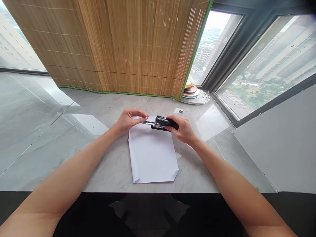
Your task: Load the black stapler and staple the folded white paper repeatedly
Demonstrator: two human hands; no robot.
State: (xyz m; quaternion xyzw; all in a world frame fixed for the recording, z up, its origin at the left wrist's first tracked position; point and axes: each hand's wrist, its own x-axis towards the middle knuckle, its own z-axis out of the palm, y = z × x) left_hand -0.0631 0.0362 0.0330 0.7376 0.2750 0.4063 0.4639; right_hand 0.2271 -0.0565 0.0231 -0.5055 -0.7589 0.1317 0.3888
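In the head view, a black stapler [161,120] is gripped from its right end by my right hand [183,129], held above the top part of the white paper. A narrow metal staple tray [149,123] sticks out of the stapler's left end. My left hand [130,119] is closed in a pinch, thumb and forefinger meeting right at the tip of that tray. Whatever lies between those fingertips is too small to make out. Below the stapler lies the white paper [153,154], its left edge and lower corners folded or curled.
A small clear packet with dark strips [181,111] lies beyond my right hand. Stacked plates [191,94] stand in the window corner. A bamboo blind [128,49] hangs along the back of the grey marbled countertop [61,144]. A white wall surface [278,141] borders the right side.
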